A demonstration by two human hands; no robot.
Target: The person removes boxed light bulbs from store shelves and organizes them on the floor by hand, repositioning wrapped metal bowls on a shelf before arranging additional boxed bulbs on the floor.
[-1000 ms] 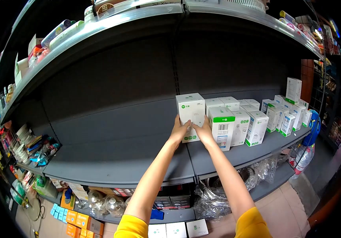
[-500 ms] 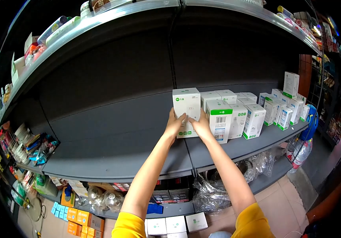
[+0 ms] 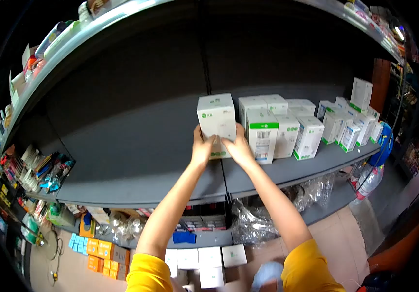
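A white carton with a small green logo stands upright between my hands at the middle of the dark shelf. My left hand presses on its left side, thumb across the front. On the right side my right hand grips it the same way, thumbs nearly meeting. Just right of my right hand is a white carton with a green top band and barcode. More white cartons stand in a group beside it. Whether the held carton's base touches the shelf is hard to see.
The grey shelf spans the view under an upper shelf edge. Another cluster of white cartons is at its right end. White boxes and orange boxes are on the floor. Plastic-wrapped goods fill the lower shelf.
The camera view has shifted. The held carton sits slightly farther left of its neighbours, with a wider gap between. Both hands keep their grip on it.
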